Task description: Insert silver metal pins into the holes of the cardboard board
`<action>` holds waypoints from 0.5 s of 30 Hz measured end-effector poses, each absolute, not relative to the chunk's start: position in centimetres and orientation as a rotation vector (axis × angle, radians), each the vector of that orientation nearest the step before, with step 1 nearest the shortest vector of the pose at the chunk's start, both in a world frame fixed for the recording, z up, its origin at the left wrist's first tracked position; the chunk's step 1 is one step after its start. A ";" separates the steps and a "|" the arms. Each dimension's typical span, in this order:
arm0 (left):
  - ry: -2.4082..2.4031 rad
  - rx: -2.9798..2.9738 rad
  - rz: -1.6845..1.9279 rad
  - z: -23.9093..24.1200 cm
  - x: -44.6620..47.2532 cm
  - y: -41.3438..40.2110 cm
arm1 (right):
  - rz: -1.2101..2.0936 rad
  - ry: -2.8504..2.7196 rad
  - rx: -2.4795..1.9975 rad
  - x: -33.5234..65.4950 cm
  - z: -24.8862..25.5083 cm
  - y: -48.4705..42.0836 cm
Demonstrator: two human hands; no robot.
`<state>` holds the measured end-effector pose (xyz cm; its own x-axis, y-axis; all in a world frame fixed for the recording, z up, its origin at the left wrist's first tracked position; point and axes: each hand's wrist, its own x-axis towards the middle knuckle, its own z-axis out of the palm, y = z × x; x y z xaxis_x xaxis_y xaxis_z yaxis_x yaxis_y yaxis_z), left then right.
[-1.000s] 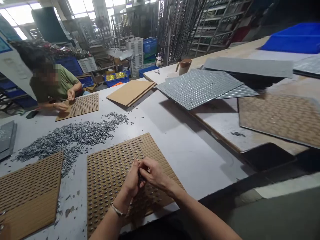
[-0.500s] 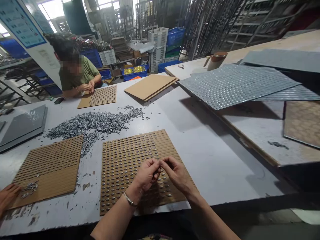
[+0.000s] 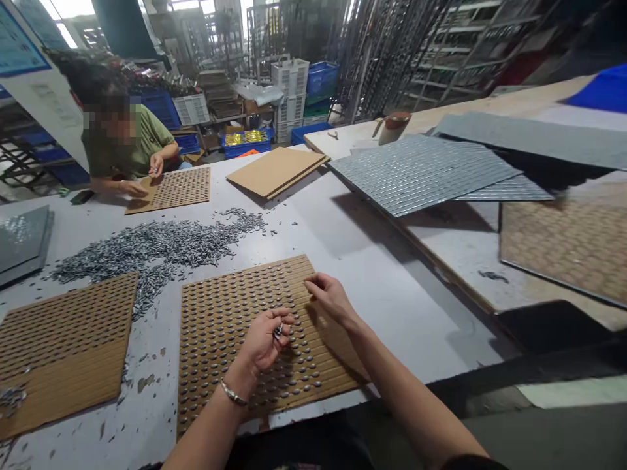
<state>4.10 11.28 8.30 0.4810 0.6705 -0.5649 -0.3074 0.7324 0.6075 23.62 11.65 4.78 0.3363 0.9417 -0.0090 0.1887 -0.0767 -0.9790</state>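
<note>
A brown perforated board (image 3: 230,313) lies flat on the grey table in front of me, with small metal pieces set in many of its holes. My left hand (image 3: 264,339), a bracelet on its wrist, hovers over the board's middle and is closed on a few small metal pieces. My right hand (image 3: 329,295) reaches to the board's upper right part with its fingertips pinched together just above the holes; whether a piece sits between them is too small to tell.
A long pile of loose metal pieces (image 3: 147,245) lies beyond the board. A second perforated board (image 3: 63,346) sits at the left. A co-worker (image 3: 122,147) works at another board (image 3: 171,189) across the table. Plain boards (image 3: 274,171) and grey ribbed sheets (image 3: 421,171) are stacked behind and right.
My hands were together over the board's lower middle. They have parted: the right hand moved up and right along the board, the left stayed low. The view also shifted.
</note>
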 end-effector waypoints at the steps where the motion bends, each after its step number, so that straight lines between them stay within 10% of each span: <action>1: 0.878 0.476 0.634 8.1 4.0 11.7 | 0.854 -1.133 -1.608 24.2 4.3 12.8; 15: 0.859 0.484 0.668 7.2 3.9 14.1 | 0.601 -1.471 -2.038 23.3 2.9 19.2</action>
<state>3.93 14.14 7.20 0.4749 0.7055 -0.5261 -0.3368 0.6980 0.6319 23.26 19.20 2.88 0.3012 0.9528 -0.0381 0.7069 -0.2499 -0.6616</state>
